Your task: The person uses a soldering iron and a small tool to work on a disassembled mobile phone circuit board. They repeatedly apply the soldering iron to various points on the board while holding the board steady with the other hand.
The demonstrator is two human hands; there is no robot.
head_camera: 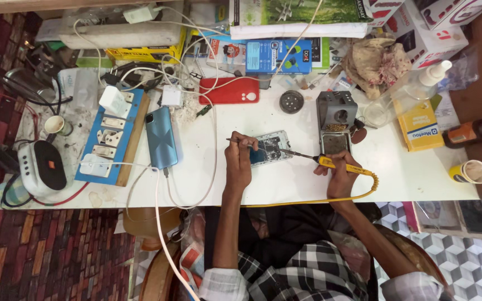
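Yellow iron [330, 163] gripped in closed right hand [341, 177], tip on opened phone [269, 147]. Left hand [237, 161] closed on thin tweezers [240, 140], resting beside phone on white desk [285, 184].

Phone-repair workbench (soldering iron [338, 164], chargers)

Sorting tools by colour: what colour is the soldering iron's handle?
Yellow, seen in the head view: soldering iron in right hand.

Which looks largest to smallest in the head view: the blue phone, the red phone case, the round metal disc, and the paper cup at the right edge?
1. Blue phone
2. Red phone case, slightly smaller, close to the phone
3. Paper cup
4. Round metal disc
The cup and disc look nearly alike, so that order is unsure.
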